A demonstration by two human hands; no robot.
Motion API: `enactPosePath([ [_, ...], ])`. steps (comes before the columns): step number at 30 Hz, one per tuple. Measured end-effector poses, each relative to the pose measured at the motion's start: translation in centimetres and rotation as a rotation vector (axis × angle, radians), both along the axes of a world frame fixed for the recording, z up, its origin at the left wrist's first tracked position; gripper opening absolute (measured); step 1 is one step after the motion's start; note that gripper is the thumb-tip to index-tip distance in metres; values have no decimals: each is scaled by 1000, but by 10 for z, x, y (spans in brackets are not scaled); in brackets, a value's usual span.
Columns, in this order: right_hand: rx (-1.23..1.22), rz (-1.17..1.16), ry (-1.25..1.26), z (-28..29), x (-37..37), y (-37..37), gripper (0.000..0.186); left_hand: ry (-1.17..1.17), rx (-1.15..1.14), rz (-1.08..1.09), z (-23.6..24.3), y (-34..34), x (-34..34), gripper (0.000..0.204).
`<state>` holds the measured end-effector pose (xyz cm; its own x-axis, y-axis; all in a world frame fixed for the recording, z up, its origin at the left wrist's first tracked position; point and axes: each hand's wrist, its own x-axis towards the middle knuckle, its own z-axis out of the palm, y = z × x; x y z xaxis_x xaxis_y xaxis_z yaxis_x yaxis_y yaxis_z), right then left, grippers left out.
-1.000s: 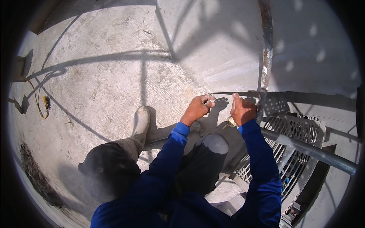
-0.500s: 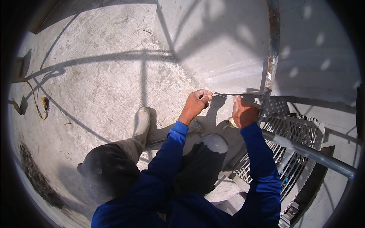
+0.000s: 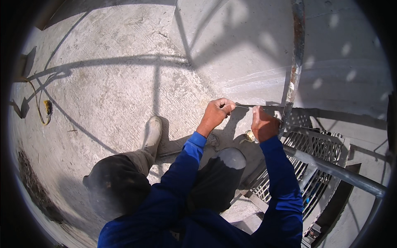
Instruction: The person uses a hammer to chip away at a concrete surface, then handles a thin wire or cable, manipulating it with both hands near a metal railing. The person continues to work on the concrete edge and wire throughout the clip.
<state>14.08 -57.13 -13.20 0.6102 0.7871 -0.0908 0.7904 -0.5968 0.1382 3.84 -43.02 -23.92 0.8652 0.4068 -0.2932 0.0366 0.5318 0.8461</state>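
The left hand [image 3: 216,115] pinches a thin line [image 3: 242,107] (fingertips together), while the right hand [image 3: 264,125] curls, its grip unclear.

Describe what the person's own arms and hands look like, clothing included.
Both arms wear long, bright blue sleeves, creased along their length: the left sleeve and the right sleeve reach about to the wrists. The left hand and right hand are bare, without gloves. No marking shows on the sleeves.

Right hand [image 3: 264,125] with hidden palm, rusty pipe [image 3: 297,37] cut off above
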Motion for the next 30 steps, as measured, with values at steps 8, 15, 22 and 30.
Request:
enactPosePath([
  [8, 40, 109, -50, 0, 2, -1, 14, -23, -27, 156, 15, -1, 5, 19],
  [15, -45, -9, 17, 1, -2, 6, 16, -37, 262, 45, 24, 0, 0, 17],
  [22, 146, 111, -22, 23, -12, 10, 11, -45, 290, 176, 49, -3, 20, 12],
  [30, 458, 467, -114, 107, -41, 14, 28, -277, 189, -81, 54, -45, 67, 12],
])
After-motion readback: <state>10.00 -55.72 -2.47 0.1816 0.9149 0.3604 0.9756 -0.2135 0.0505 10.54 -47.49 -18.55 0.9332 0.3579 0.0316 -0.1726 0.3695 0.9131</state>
